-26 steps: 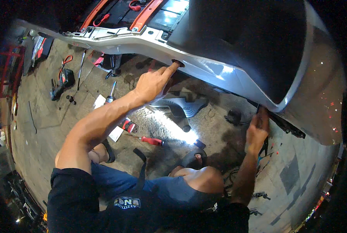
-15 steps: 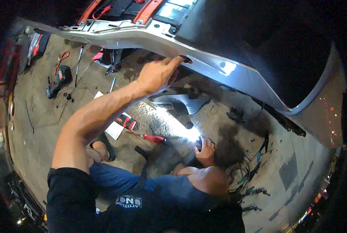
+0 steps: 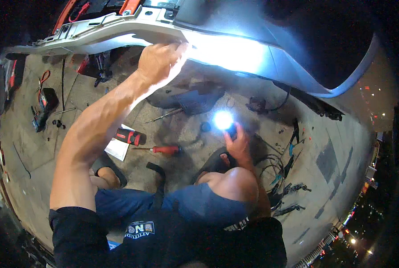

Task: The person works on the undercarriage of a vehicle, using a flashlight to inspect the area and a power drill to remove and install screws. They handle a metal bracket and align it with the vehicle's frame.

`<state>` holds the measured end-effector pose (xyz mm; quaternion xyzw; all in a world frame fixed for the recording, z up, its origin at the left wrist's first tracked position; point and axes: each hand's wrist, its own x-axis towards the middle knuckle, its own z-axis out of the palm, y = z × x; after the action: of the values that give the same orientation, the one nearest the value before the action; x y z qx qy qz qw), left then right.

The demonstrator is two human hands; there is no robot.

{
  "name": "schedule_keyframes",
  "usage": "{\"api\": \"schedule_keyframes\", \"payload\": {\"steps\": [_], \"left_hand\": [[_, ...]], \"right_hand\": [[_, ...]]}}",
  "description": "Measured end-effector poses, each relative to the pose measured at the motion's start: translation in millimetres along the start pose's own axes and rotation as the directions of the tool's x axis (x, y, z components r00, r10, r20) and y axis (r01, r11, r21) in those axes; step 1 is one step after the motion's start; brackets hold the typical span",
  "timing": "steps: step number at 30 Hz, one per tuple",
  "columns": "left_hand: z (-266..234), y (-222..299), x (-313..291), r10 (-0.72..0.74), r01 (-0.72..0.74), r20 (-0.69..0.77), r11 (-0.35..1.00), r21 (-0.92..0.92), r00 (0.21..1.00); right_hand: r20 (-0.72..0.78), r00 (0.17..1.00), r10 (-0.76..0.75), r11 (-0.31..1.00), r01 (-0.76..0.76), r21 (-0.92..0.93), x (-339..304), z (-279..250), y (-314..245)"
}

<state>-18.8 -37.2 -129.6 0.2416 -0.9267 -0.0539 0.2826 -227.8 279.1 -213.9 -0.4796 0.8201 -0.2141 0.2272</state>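
Since the earlier frame, the flashlight [image 3: 230, 130] beam has shifted from the floor [image 3: 74, 156] to the silver body panel [image 3: 282, 67], and the right hand [image 3: 238, 144] has closed around the flashlight body. The lamp end faces the panel, which shows a bright, overexposed area. The left hand [image 3: 160, 61] remains at the lower edge of the panel, fingers curled against it; whether the fingertips grip anything cannot be told. The hands are well apart. On the floor between the forearms lies a red-handled screwdriver [image 3: 166, 149], its shaft pointing left, near a red-and-black object [image 3: 131, 137] resting partly on a white sheet [image 3: 117, 150]. A dark grey cover piece [image 3: 195, 101] lies below the panel.
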Motion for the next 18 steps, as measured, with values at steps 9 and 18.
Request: {"api": "schedule_keyframes", "payload": {"steps": [9,18], "left_hand": [[7.4,-7.4,1.4,0.096,-0.106,-0.088,0.988,-0.111,0.991],[2.3,-7.1,4.5,0.128,-0.126,-0.035,0.991,0.051,0.991]], "right_hand": [[-0.171,0.941,-0.292,0.945,0.311,0.098,39.8,-59.1,-100.8],[-0.347,0.844,-0.408,0.912,0.392,-0.121,46.3,-68.7,-125.1]]}}
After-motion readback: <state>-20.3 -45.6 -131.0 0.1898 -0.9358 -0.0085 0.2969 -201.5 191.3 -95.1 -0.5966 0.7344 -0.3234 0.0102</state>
